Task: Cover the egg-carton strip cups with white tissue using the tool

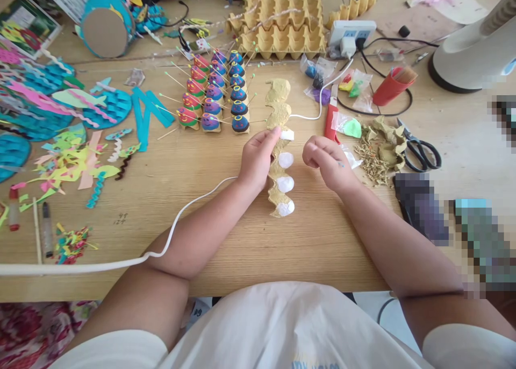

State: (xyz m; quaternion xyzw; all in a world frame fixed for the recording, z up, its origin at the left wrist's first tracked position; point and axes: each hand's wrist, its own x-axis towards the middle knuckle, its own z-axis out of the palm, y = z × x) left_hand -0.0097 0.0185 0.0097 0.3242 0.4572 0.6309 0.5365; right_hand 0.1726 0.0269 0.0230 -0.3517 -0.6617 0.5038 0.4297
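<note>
My left hand [258,156] grips a strip cut from an egg carton [278,170], its thumb pressed near a white patch on one cup. White round patches [286,184] cover several of the nearer cups, while the far cups are bare tan pulp. To the right of the strip, apart from it, my right hand [327,162] is closed with curled fingers; anything inside them is hidden. Beyond my left hand stand rows of painted egg-carton pieces [212,106] in red, purple and blue, with pins sticking out.
Scissors [421,148] lie at the right by carton scraps [381,146]. A red-handled cutter [331,116], clay bags [318,78] and a power strip [352,33] sit farther back. Egg trays [282,25] are behind. Coloured paper cutouts [76,164] spread leftward. A white cable [173,224] crosses my left arm.
</note>
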